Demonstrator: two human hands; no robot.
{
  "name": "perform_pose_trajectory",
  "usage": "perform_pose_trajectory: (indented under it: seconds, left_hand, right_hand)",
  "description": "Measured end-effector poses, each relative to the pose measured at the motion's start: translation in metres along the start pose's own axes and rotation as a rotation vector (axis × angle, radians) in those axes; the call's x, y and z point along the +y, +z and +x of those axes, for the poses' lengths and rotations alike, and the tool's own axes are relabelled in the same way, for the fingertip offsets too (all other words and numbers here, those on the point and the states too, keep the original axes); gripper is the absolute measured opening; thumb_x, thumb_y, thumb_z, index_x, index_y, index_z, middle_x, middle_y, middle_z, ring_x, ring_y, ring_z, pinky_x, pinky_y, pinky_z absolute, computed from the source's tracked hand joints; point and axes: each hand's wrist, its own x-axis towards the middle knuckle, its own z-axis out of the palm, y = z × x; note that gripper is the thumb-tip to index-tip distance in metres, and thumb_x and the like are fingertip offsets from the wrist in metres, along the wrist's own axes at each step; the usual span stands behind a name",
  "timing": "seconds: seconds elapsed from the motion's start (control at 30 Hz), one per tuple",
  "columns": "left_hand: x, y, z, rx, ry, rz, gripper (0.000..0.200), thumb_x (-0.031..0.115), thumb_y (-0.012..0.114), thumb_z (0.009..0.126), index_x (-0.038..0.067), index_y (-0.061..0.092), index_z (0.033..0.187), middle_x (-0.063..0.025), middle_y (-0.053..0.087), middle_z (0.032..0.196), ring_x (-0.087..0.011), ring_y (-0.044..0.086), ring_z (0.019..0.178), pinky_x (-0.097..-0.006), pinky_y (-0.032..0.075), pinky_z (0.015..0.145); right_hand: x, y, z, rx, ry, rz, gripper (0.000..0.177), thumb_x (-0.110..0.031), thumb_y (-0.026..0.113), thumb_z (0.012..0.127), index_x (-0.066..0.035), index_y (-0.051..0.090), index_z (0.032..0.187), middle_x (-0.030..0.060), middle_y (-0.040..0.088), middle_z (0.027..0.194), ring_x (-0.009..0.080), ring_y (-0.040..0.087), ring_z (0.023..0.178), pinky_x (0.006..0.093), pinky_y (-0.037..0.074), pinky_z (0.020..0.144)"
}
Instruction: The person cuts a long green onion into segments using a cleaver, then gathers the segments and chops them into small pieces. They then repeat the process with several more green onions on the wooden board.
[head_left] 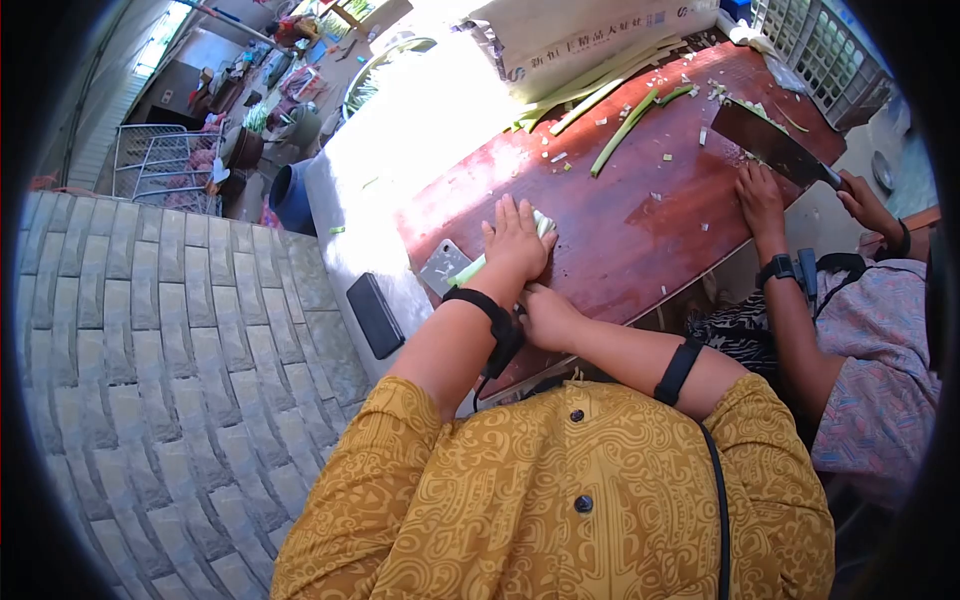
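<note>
My left hand [515,242] presses down on pale green vegetable stalks [543,222], its fingers close together and stretched toward the far side of the red-brown board [610,245]. The lower stalk ends show beside my wrist. Crossing close beneath my left forearm, my right hand [552,318] has its fingers curled around what looks like a dark handle, mostly hidden. On the other side of that forearm a grey blade [440,262] with a small hole shows, apparently of the same cleaver. Its middle is covered by my arm.
A co-worker's hand [868,200] at the right holds a large cleaver [770,142], their other hand [760,200] beside the chopped bits. Long green stalks [625,135] lie near a white carton [590,45]. A black phone [375,315] rests left; a grey crate [820,60] stands behind.
</note>
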Motion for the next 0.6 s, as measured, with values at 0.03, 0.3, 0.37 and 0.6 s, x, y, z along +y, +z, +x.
perform_pose_trajectory:
  seconds: [0.03,0.3,0.37,0.6]
  left_hand:
    - [-0.001,0.001,-0.001,0.001,0.001,-0.001,0.078,0.053,0.041,0.092,0.006,0.016,0.148,-0.0172,0.007,0.155,-0.0305,0.005,0.144,-0.0515,0.010,0.114]
    - [-0.007,0.004,-0.001,0.039,0.015,-0.093,0.079,0.053,0.044,0.091,0.007,0.017,0.148,-0.0168,0.008,0.155,-0.0307,0.005,0.144,-0.0503,0.013,0.114]
    - [-0.008,0.004,-0.002,0.035,0.013,-0.120,0.079,0.053,0.045,0.090,0.007,0.017,0.148,-0.0166,0.008,0.155,-0.0307,0.005,0.144,-0.0502,0.013,0.114]
    - [-0.011,-0.003,-0.004,-0.002,0.019,-0.150,0.088,0.059,0.051,0.085,0.009,0.017,0.148,-0.0159,0.007,0.155,-0.0315,0.004,0.144,-0.0521,0.015,0.113]
  right_hand:
    - [0.006,0.005,0.000,0.018,-0.023,0.002,0.045,-0.010,0.057,0.080,-0.001,0.051,0.123,0.0268,0.056,0.114,0.0416,0.054,0.106,0.0448,0.046,0.091]
    - [0.023,-0.021,-0.029,-0.026,-0.071,-0.176,0.043,-0.008,0.058,0.078,0.000,0.053,0.119,0.0240,0.058,0.103,0.0407,0.056,0.099,0.0452,0.044,0.088]
    - [0.015,-0.034,-0.040,-0.113,-0.070,-0.173,0.043,-0.008,0.059,0.077,0.000,0.053,0.119,0.0234,0.058,0.102,0.0403,0.056,0.098,0.0450,0.044,0.087]
    - [0.010,-0.078,-0.071,-0.208,-0.044,-0.162,0.049,-0.007,0.060,0.074,0.001,0.055,0.121,0.0207,0.059,0.097,0.0347,0.058,0.091,0.0380,0.047,0.082]
